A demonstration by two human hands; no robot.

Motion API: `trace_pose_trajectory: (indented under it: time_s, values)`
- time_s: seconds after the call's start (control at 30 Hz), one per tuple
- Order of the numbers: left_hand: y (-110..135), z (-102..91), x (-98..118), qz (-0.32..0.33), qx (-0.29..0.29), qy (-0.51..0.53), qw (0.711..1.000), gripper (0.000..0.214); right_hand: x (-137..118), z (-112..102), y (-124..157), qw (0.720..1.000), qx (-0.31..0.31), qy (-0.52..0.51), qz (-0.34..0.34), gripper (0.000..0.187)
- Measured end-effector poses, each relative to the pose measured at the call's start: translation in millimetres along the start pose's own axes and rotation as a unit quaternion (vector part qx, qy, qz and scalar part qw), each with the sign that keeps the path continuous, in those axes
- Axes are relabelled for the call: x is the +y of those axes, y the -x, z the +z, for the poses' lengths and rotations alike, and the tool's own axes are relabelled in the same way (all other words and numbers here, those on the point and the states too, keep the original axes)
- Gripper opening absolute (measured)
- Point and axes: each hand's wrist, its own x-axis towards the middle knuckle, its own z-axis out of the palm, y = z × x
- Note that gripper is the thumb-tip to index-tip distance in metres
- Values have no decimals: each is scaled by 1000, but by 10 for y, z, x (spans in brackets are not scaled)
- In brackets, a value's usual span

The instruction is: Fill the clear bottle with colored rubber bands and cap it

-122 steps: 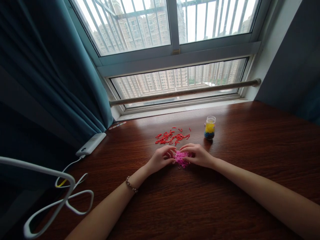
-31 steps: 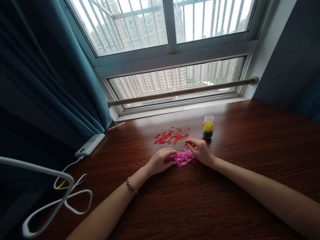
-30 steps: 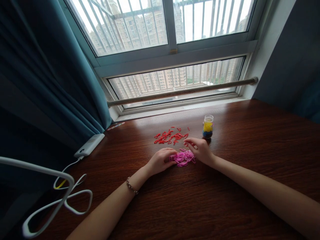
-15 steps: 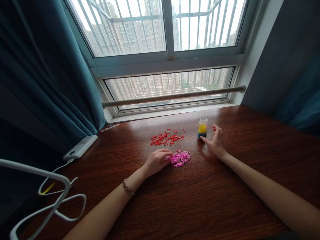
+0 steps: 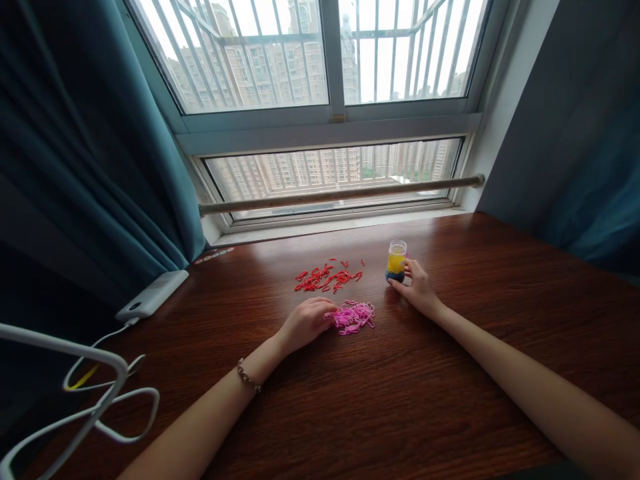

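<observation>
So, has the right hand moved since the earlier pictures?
Yes: judged against the red pieces, the right hand has gone rightward and forward, from the pink pieces to the jar.

Daylight from the window (image 5: 332, 60) glares softly on the tabletop (image 5: 280, 250), leaving the side curtains (image 5: 100, 120) dim.

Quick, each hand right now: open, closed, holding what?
Left hand: at the pink loops; whether gripping any, cannot be told.
Right hand: closed on the clear jar.

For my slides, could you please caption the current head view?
Right hand around the jar, left hand touching the pink loops.
</observation>
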Motion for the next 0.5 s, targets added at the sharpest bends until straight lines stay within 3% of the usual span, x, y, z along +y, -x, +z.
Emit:
trace_pose_trajectory:
  time_s: [0.2,0.33,0.5]
  values:
    - [-30,-57,90,-81,-2,2,997,29,-356,-181,39,992,-92,-20,-84,41]
    - [-61,-99,134,-161,-29,-32,986,32,-404,-224,20,991,-92,-6,-102,41]
    - [-91,-105,224,-180,-12,-12,983,13,-401,-220,19,990,-92,-4,-105,41]
